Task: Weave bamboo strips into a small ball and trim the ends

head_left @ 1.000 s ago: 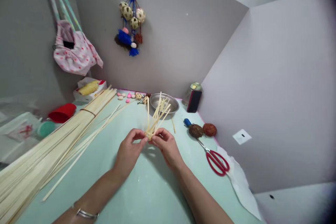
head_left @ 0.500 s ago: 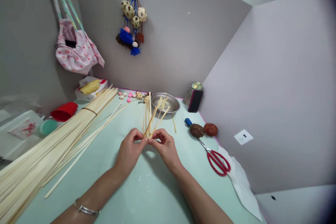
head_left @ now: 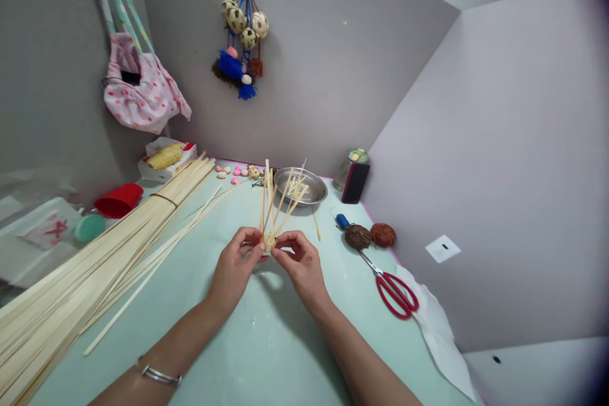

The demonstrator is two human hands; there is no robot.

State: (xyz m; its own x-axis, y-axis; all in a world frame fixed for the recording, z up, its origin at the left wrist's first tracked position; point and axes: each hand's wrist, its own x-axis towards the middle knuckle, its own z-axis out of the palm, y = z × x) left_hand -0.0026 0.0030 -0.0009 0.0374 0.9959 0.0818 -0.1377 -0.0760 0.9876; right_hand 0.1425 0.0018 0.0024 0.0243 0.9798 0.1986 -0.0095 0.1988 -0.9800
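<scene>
Small woven piece (head_left: 269,243) held up between both hands, judged part-done.
Piece is held over the middle of the table, near side of the metal bowl (head_left: 321,200); its edges are pinched between thumb and forefinger by left hand (head_left: 234,261) and right hand (head_left: 303,268). Other fingers are curled, partly hidden. A compact base looks formed; long strip ends (head_left: 292,210) are left unwoven, fanned upward. Exact weave can't be told at this size. Ends, by judgement, remain to be worked in.
</scene>
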